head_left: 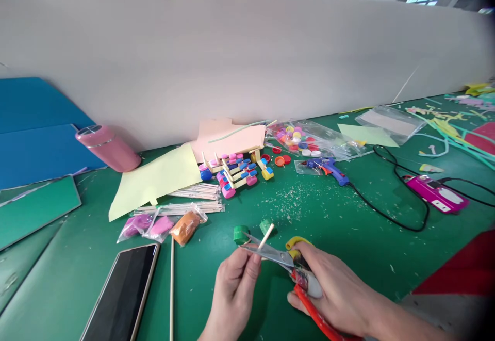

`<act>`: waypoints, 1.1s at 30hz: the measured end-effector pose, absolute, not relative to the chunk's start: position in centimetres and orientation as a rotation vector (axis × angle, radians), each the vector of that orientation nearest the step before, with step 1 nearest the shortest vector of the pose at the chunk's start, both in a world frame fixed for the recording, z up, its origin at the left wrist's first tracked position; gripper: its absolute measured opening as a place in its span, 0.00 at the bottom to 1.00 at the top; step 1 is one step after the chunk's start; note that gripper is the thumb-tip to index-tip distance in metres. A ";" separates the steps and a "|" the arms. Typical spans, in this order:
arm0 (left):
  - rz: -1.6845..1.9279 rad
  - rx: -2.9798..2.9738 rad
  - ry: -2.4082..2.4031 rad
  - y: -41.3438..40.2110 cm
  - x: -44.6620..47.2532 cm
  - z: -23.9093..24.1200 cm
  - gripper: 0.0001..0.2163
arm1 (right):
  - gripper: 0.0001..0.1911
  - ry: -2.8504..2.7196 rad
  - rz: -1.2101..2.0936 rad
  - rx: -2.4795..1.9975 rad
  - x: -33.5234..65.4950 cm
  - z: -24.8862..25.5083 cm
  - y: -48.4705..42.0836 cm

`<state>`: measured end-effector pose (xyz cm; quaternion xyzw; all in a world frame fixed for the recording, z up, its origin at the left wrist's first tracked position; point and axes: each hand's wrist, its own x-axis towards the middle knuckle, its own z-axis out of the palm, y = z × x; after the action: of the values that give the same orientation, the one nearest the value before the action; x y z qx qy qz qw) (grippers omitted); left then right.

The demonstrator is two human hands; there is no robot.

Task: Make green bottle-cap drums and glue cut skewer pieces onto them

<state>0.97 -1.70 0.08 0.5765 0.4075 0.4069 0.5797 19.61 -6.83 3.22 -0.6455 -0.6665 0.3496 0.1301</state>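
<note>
1. Scissors (pixel 275 255) and a thin wooden stick (pixel 266 236) sit at the centre of the work: we grip the scissors in our right hand (pixel 336 292), fingers curled through the yellow and red handles, the blades parted around the stick.
2. Our left hand (pixel 235 284) pinches the stick between thumb and fingertips, just below the blades, holding it tilted up and to the right above the green table (pixel 348 227).
3. We judge the stick light, stiff and brittle; it would likely snap rather than bend, so a hold close to the blades steadies it best.
4. Just beyond the hands, two green bottle caps (pixel 241 233) lie on the table, near a scatter of pale wood chips (pixel 294 201).
5. To the left, a long wooden dowel (pixel 171 289) lies beside a smartphone (pixel 124 292), with small bags of modelling clay (pixel 162 226) above them.
6. Farther out stand small stick-and-cap model cars (pixel 235 168), a bundle of sticks (pixel 185 201), yellow paper (pixel 154 181) and a pink flask (pixel 108 147).
7. To the right lie a blue glue gun (pixel 328 168), a bag of coloured caps (pixel 305 140) and a pink device (pixel 436 194) on a black cable.
</note>
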 end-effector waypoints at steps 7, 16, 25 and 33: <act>0.946 0.917 0.674 -1.7 1.4 0.1 0.11 | 0.16 -1.946 1.004 -1.833 19.6 3.8 -6.7; 0.749 0.632 0.454 -1.3 1.4 0.9 0.10 | 0.13 -1.968 1.057 -1.794 19.7 4.0 -6.9; 1.001 1.330 0.998 -1.9 1.2 0.3 0.13 | 0.09 -1.958 0.990 -1.890 19.6 3.0 -6.8; 0.931 0.851 0.660 -1.6 1.4 0.5 0.09 | 0.15 -1.948 1.013 -1.816 19.6 4.0 -7.0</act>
<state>1.42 -1.59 0.55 0.3906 0.3028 0.4272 0.7572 19.61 -6.98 4.00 -0.6307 -0.6763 0.3516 0.1457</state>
